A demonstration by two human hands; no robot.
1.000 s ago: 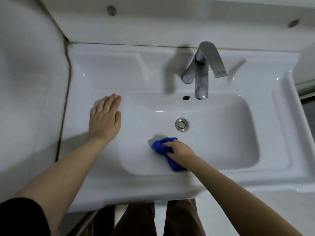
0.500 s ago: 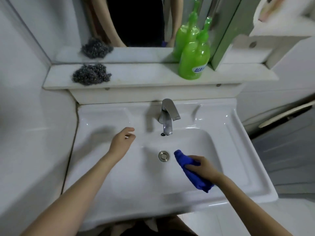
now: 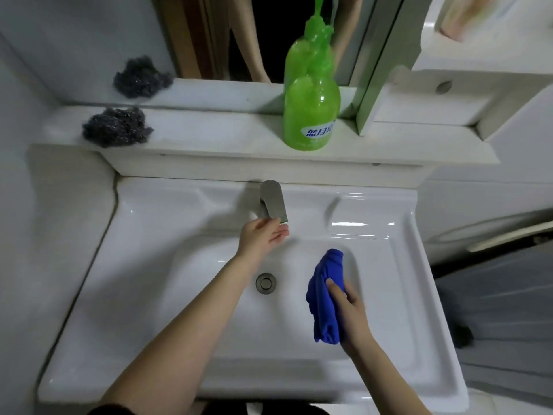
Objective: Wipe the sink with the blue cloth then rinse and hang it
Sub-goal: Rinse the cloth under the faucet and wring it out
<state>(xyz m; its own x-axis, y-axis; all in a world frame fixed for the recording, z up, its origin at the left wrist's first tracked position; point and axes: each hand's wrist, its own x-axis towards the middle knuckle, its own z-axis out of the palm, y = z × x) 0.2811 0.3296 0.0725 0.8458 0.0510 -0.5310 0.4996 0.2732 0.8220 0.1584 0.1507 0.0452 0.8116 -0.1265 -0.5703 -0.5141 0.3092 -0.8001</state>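
Observation:
A white ceramic sink (image 3: 143, 265) fills the middle of the view, its round metal drain (image 3: 266, 283) in the basin floor. The blue cloth (image 3: 327, 298) hangs bunched over the right part of the basin, and my right hand (image 3: 351, 313) is shut on its lower half. At the back stands the steel faucet (image 3: 273, 202). My left hand (image 3: 261, 238) reaches under the front end of the faucet handle, fingers apart and touching or nearly touching it. No water runs.
On the shelf (image 3: 224, 136) behind the sink lie a grey steel scouring pad (image 3: 116, 127) at the left and a green soap bottle (image 3: 311, 115) at the right. A mirror above reflects both. A white wall closes the left side; a grey surface lies right.
My left hand left the sink's left rim and moved right to the faucet. My right hand lifted the blue cloth off the basin floor and carried it right. The view tilted up to show the shelf.

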